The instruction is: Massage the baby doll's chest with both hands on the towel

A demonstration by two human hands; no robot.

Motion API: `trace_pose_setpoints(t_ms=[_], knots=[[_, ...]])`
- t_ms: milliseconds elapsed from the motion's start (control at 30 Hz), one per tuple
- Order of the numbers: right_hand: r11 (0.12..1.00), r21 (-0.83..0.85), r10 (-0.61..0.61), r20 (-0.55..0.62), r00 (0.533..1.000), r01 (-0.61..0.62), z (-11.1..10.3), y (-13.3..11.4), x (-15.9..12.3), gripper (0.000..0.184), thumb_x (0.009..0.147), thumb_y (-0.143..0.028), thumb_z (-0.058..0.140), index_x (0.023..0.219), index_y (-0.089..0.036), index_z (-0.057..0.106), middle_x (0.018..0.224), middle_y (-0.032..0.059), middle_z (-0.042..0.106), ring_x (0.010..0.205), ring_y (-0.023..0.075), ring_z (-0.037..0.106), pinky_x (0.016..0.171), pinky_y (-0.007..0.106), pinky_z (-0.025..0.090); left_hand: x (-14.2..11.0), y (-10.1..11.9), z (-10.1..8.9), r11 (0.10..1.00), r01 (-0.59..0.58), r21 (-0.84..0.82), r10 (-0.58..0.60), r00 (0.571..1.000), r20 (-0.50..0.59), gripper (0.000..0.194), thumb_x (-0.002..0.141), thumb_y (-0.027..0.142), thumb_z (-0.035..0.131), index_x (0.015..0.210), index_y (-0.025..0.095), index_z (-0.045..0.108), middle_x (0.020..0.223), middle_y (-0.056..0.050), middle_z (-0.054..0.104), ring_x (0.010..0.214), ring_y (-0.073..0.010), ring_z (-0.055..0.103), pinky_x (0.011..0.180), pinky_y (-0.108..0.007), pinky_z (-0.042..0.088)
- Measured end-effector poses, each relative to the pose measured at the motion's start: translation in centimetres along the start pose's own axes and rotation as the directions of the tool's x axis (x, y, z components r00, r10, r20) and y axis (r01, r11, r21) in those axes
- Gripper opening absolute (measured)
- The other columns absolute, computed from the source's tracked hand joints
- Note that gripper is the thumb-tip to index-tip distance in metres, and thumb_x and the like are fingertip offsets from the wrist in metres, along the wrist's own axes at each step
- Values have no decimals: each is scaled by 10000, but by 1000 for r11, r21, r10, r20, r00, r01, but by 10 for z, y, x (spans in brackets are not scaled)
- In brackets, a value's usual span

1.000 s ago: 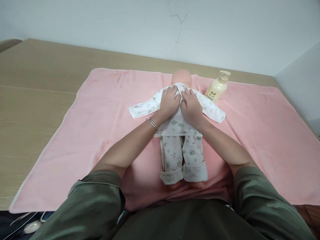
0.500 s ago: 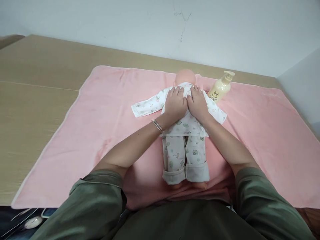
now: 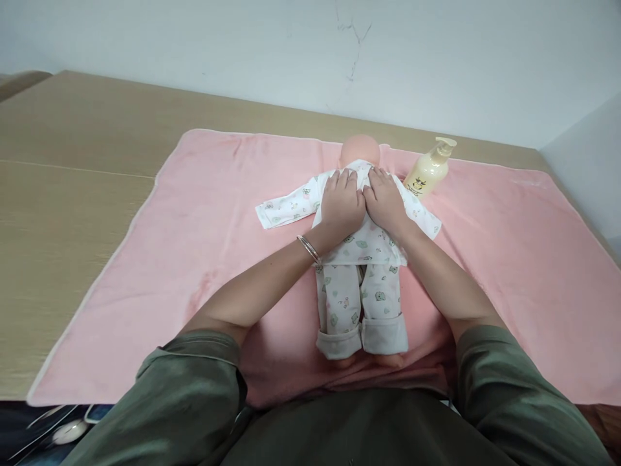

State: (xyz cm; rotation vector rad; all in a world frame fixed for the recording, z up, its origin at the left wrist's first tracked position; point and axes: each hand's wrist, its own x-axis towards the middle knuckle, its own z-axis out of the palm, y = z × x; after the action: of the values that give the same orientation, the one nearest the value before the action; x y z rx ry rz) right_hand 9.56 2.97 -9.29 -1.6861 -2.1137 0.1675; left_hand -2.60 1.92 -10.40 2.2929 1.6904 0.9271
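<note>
A baby doll [image 3: 359,150] lies on a pink blanket [image 3: 204,213], its head toward the wall and its feet toward me. It wears a white printed top [image 3: 361,246] and matching trousers [image 3: 342,301] with turned-up cuffs. My left hand [image 3: 342,202] rests flat on the left side of the doll's upper body, fingers stretched out and pointing at the head. On the right side my right hand [image 3: 385,199] lies the same way, its thumb close to the left one. Neither hand grips anything. The doll's face cannot be seen.
A pale yellow pump bottle [image 3: 427,169] stands on the blanket beside the doll's right-hand sleeve. Behind the wooden table [image 3: 87,129] rises a white wall [image 3: 272,52] with a crack. Below the table's left front edge, a white rounded object [image 3: 70,432] shows.
Both hands stay on the doll's upper body, with almost no movement. The whole view has shifted very slightly.
</note>
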Motion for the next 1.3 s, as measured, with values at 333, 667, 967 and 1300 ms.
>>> trace_pose_setpoints(t_ms=[333, 667, 967, 1300], knots=[[996, -91, -16, 12, 1000, 17, -4, -13, -8, 573, 943, -209, 282, 1437, 50, 413, 1504, 254, 462, 1443, 347, 394, 1202, 533, 302, 16, -15, -10, 993, 78, -89, -65, 989, 133, 602, 870, 246, 403, 1412, -11, 460, 1509, -206, 478, 1444, -319, 398, 1245, -471, 275], [999, -33, -10, 120, 993, 14, -15, -10, -3, 573, 971, -253, 308, 1465, 23, 391, 1542, 238, 416, 1475, 346, 344, 1228, 505, 270, 6, -8, -4, 1000, 21, 13, -22, 997, 70, 545, 933, 260, 328, 1364, -34, 486, 1475, -258, 495, 1432, -344, 413, 1227, -502, 287], [995, -98, 2, 20, 1000, 0, -10, -15, -10, 554, 960, -235, 304, 1413, 51, 449, 1461, 267, 506, 1389, 400, 446, 1166, 574, 325, 8, -5, -11, 999, -11, -40, 15, 994, 109, 449, 907, 191, 348, 1266, 50, 577, 1404, -190, 586, 1370, -308, 490, 1198, -488, 349], [1000, -23, -12, 70, 997, 14, -12, -3, 2, 549, 945, -259, 354, 1418, 4, 453, 1517, 215, 463, 1440, 354, 395, 1202, 512, 311, 7, 0, -15, 984, -102, 145, 89, 992, 91, 423, 944, 173, 300, 1202, 22, 599, 1225, -217, 663, 1184, -330, 590, 1084, -472, 427]])
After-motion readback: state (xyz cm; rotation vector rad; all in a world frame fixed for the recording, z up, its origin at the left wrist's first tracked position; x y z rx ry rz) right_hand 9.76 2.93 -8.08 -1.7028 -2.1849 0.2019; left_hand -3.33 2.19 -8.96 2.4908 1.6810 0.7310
